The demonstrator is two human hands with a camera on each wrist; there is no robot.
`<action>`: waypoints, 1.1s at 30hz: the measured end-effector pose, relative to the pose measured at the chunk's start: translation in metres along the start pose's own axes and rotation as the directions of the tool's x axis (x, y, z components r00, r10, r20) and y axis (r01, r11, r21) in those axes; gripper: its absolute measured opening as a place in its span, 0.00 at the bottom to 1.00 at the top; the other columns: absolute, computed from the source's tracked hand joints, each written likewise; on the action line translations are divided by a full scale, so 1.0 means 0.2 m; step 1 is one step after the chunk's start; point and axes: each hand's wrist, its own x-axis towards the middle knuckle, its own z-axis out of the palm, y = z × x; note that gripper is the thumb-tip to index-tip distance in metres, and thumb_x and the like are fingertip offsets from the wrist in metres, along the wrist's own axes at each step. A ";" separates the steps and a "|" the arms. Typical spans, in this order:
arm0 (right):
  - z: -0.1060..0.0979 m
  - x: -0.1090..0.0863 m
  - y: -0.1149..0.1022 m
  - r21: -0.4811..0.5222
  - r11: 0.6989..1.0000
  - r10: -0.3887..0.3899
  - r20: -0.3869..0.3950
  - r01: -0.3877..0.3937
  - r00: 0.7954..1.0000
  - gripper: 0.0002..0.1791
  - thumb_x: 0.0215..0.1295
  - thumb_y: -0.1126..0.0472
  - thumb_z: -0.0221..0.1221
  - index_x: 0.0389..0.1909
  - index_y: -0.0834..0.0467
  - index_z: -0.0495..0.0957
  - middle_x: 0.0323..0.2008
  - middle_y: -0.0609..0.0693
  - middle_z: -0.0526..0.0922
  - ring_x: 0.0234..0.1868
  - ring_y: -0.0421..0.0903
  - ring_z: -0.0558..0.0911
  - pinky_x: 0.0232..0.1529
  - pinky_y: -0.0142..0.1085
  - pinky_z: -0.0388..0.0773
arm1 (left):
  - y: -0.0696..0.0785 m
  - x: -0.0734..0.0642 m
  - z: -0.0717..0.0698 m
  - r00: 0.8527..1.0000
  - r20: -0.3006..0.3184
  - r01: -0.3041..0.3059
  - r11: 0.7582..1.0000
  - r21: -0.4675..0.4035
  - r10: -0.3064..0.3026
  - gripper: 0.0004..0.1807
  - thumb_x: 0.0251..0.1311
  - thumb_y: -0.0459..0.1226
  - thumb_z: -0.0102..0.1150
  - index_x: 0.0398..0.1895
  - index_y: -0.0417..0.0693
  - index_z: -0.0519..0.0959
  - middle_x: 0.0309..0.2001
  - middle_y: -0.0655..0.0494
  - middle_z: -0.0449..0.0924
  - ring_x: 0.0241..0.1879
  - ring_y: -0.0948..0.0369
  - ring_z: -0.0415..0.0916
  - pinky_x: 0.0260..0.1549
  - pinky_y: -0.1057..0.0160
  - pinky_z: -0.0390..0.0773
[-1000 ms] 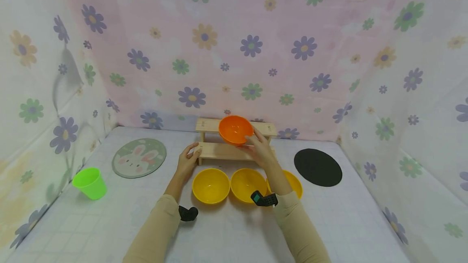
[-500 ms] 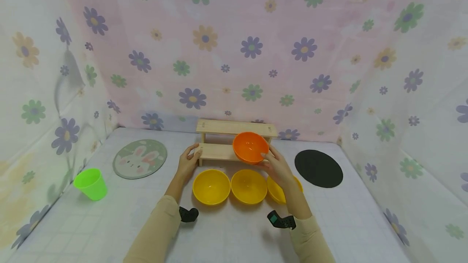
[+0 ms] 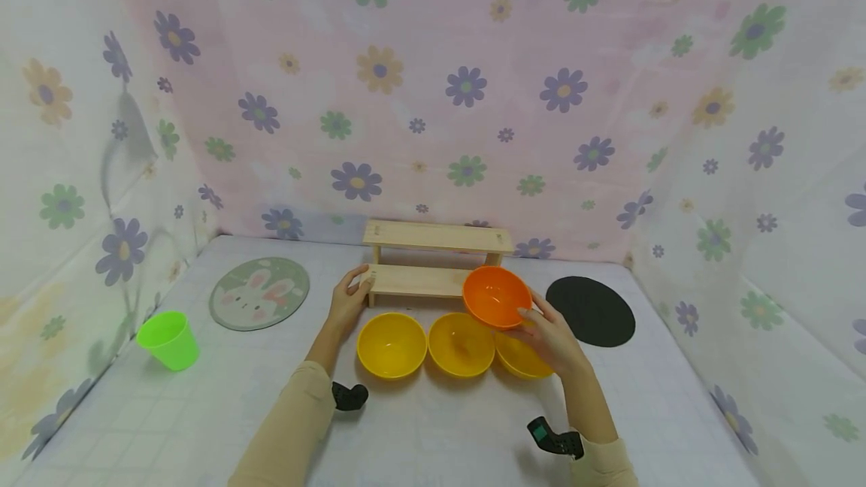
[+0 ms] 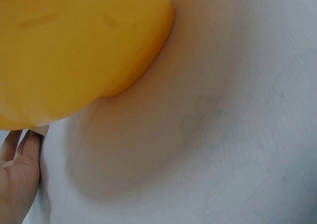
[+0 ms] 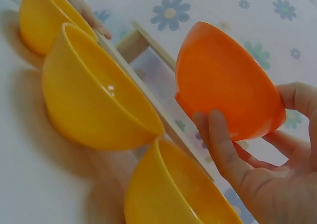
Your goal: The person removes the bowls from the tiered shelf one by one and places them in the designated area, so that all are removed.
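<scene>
An orange bowl (image 3: 497, 297) is in my right hand (image 3: 551, 337), tilted and raised above the rightmost yellow bowl. Thumb and fingers pinch its right side; in the right wrist view the orange bowl (image 5: 223, 80) hangs clear of the yellow ones. My left hand (image 3: 348, 299) grips the left end of the lower board of a two-tier wooden rack (image 3: 419, 282). Before the rack stand a left yellow bowl (image 3: 391, 346), a middle yellow bowl (image 3: 461, 346) and a right yellow bowl (image 3: 524, 358), partly covered by my right hand.
At the left stands a green cup (image 3: 168, 340), with a round rabbit-patterned mat (image 3: 259, 294) behind it. A black round mat (image 3: 590, 312) lies right of the rack. Flowered cloth (image 3: 433, 96) hangs at the back and both sides.
My right hand has brought the orange bowl from the rack's upper board toward me and to the right, over the right yellow bowl. The left hand stays at the rack.
</scene>
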 end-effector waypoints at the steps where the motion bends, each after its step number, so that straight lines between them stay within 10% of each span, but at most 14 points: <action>1: -0.02 -0.02 0.00 -0.009 1.000 -0.001 -0.004 0.001 1.000 0.34 0.71 0.63 0.45 0.74 0.57 0.42 0.72 0.61 0.47 0.50 0.47 0.80 0.51 0.39 0.76 | 0.00 0.00 0.00 1.000 -0.002 0.000 1.000 -0.001 0.000 0.24 0.67 0.35 0.51 0.65 0.43 0.65 0.65 0.37 0.63 0.61 0.46 0.66 0.57 0.53 0.70; 25: -0.36 -0.31 0.05 0.029 0.997 -0.071 -0.130 0.075 0.989 0.33 0.74 0.62 0.43 0.73 0.62 0.40 0.61 0.46 0.55 0.46 0.41 0.80 0.47 0.35 0.78 | 0.11 -0.08 0.02 1.000 0.021 0.020 1.000 -0.002 -0.020 0.25 0.68 0.33 0.49 0.67 0.38 0.62 0.67 0.35 0.59 0.63 0.43 0.62 0.59 0.49 0.66; 33: -0.50 -0.41 0.07 0.156 0.987 -0.019 -0.199 0.051 0.980 0.37 0.74 0.61 0.44 0.74 0.57 0.33 0.59 0.42 0.53 0.45 0.40 0.80 0.48 0.36 0.78 | -0.02 0.00 0.00 1.000 -0.013 0.003 1.000 -0.001 -0.003 0.23 0.67 0.36 0.51 0.65 0.45 0.65 0.65 0.38 0.63 0.61 0.45 0.65 0.57 0.50 0.69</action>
